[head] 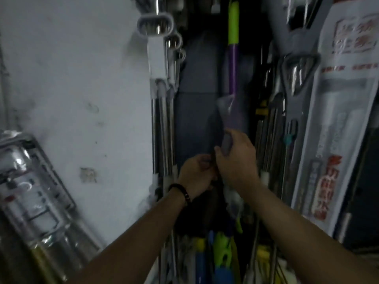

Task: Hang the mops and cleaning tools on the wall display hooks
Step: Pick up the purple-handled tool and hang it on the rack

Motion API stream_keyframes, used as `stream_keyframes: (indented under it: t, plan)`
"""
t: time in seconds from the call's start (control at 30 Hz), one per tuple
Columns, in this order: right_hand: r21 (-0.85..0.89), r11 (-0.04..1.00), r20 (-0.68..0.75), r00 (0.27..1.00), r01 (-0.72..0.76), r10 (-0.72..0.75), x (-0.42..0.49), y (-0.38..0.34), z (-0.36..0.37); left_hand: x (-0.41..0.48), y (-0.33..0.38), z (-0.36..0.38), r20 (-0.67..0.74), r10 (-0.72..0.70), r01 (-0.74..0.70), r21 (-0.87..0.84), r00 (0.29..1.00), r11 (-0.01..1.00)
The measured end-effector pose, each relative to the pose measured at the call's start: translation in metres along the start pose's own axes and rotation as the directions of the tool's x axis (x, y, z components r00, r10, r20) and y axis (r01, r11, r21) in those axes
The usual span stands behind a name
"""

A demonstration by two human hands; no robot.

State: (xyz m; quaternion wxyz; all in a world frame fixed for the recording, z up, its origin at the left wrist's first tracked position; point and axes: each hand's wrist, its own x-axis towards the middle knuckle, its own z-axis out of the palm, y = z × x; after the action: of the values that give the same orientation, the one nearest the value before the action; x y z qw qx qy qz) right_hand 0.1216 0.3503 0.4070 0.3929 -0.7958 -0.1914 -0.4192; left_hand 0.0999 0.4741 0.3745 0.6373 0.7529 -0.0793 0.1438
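Two hands meet at frame centre, low on a purple pole [233, 66]. The right hand [238, 160] is closed round the pole's plastic-wrapped lower part, thumb side up, the wrap [230, 113] bunched just above the fist at 12 o'clock from it. The left hand [195, 175] sits at 8 o'clock from the right, touching it, fingers curled in toward something dark – what it grips I cannot tell, blur hides it. A black band [181, 191] circles the left wrist.

The pole runs straight up from the right fist; purple shaft, then a lime-green grip [233, 21] near the top edge at 12 o'clock. Its upper end leaves the frame, so whether it is on a hook cannot be told. Behind it, a dark grey wall panel [196, 78].

At 10–11 o'clock from the hands – a row of steel poles [162, 128] with white oval loop handles [155, 25], hanging against the white wall [71, 68]. At 2–3 o'clock, more packed poles, one with a grey triangular handle [299, 68], and beside them a long white package with red lettering [336, 119].

At 8 o'clock, far left, a shiny plastic-wrapped pack [30, 191] leaning on the white wall. At 6 o'clock, between the forearms, a clutter of blue, green and yellow tool parts [219, 257], too blurred to name
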Motion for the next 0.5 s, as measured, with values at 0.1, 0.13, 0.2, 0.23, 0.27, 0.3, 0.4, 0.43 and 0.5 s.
stream_keyframes:
  t: [0.1, 0.13, 0.2, 0.23, 0.27, 0.3, 0.4, 0.43, 0.5]
  plan:
    - [-0.028, 0.996, 0.033, 0.995, -0.089, 0.09, -0.068, -0.008, 0.02, -0.059, -0.038, -0.038, 0.007, 0.01, -0.01, 0.06, 1.0, 0.998]
    - [-0.015, 0.992, 0.049, 0.991, -0.122, 0.122, -0.092, -0.011, 0.027, -0.079, -0.054, -0.052, -0.006, -0.031, 0.032, 0.064, 0.999, 0.997]
    - [0.035, 0.978, 0.116, 0.973, -0.204, 0.199, -0.142, -0.018, 0.04, -0.117, -0.088, -0.076, -0.023, -0.184, 0.184, -0.008, 0.983, 0.983]
    - [0.055, 0.967, 0.16, 0.958, -0.248, 0.236, -0.166, -0.022, 0.046, -0.135, -0.107, -0.087, -0.024, -0.264, 0.262, -0.063, 0.964, 0.963]
    - [0.066, 0.952, 0.207, 0.938, -0.298, 0.28, -0.19, -0.025, 0.053, -0.153, -0.123, -0.098, -0.036, -0.331, 0.325, -0.112, 0.943, 0.939]
    - [0.063, 0.936, 0.259, 0.911, -0.347, 0.32, -0.213, -0.026, 0.061, -0.169, -0.143, -0.108, -0.057, -0.385, 0.372, -0.157, 0.921, 0.915]
    - [-0.015, 0.903, 0.431, 0.813, -0.428, 0.392, -0.282, -0.019, 0.089, -0.214, -0.2, -0.135, -0.14, -0.522, 0.486, -0.228, 0.841, 0.844]
    - [-0.047, 0.887, 0.493, 0.761, -0.46, 0.421, -0.306, -0.015, 0.1, -0.227, -0.221, -0.143, -0.163, -0.562, 0.526, -0.219, 0.811, 0.822]
    - [-0.12, 0.826, 0.621, 0.607, -0.551, 0.495, -0.349, -0.008, 0.119, -0.251, -0.261, -0.153, -0.175, -0.642, 0.616, -0.185, 0.747, 0.766]
